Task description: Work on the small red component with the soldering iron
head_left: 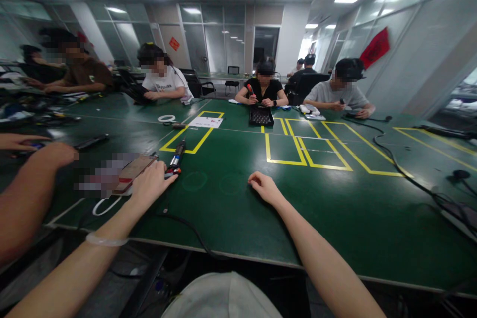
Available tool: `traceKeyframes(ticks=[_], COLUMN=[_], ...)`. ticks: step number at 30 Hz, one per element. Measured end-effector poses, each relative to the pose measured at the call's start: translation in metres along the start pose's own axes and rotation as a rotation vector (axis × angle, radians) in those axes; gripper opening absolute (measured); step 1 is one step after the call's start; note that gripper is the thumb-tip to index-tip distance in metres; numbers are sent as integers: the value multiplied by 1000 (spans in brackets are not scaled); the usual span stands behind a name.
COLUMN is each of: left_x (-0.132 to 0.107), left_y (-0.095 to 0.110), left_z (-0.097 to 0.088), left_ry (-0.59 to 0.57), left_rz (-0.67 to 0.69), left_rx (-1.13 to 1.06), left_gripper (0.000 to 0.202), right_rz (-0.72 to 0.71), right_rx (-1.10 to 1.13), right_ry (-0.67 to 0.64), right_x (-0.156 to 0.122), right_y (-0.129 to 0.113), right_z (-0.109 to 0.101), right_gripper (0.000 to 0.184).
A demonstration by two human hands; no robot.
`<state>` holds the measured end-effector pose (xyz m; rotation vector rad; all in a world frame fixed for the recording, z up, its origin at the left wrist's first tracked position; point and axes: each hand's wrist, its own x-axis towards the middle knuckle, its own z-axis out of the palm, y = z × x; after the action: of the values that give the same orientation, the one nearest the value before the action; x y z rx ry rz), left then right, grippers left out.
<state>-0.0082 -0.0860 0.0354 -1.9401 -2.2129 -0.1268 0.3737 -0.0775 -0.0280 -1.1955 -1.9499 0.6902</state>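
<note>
My left hand (149, 185) lies on the green table (305, 208), fingers curled beside a phone (131, 171), with fingertips touching the red end of a black electric screwdriver (176, 155). A black cable (190, 228) runs from there over the table's near edge. My right hand (263, 185) rests on the table with fingers loosely curled in, holding nothing I can see. A bracelet sits on my left wrist (106, 240).
A neighbour's arm (26, 198) reaches in at left. Several people sit round the far side. A black tray (261, 116), white paper (206, 122), yellow tape rectangles (309, 151) and black cables (417, 179) lie on the table.
</note>
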Motion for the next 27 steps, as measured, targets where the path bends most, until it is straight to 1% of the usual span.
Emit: traceKeyframes(ticks=[3,6,9,11,13,14,16,17,19,21,23,25,27], left_x=[-4,-7,-9,-10,-9,-8,-2,2,14,29,42,52,56], left_y=[0,2,4,4,2,1,-3,-6,-10,-13,-13,-11,-6], left_z=[-1,-2,-1,-1,1,3,8,11,19,27,33,39,42], left_ry=[-101,-182,-199,-205,-175,-136,-42,-4,17,-30,-98,-150,-178], left_rz=[-52,-41,-15,-24,-43,-55,-49,-23,67,161,208,210,181], left_rx=[19,39,52,34,1,-16,-58,-82,-135,-189,-231,-252,-244], left_gripper=[69,73,73,73,73,73,74,75,77,78,78,75,71], right_rz=[1,1,1,-1,-4,-4,-4,-3,2,3,-2,-8,-6], right_rx=[-2,-4,-7,-11,-15,-17,-19,-21,-26,-33,-37,-41,-47], right_ry=[0,-11,-16,-16,-18,-19,-23,-24,-24,-26,-32,-36,-36], right_x=[0,0,0,0,0,0,0,0,1,1,1,1,1], right_y=[-1,-1,-1,-1,0,0,1,1,0,0,-1,-2,-3], right_z=[0,0,0,0,1,1,1,1,1,0,0,0,0], right_gripper=[15,15,15,15,15,15,15,15,15,15,15,15,15])
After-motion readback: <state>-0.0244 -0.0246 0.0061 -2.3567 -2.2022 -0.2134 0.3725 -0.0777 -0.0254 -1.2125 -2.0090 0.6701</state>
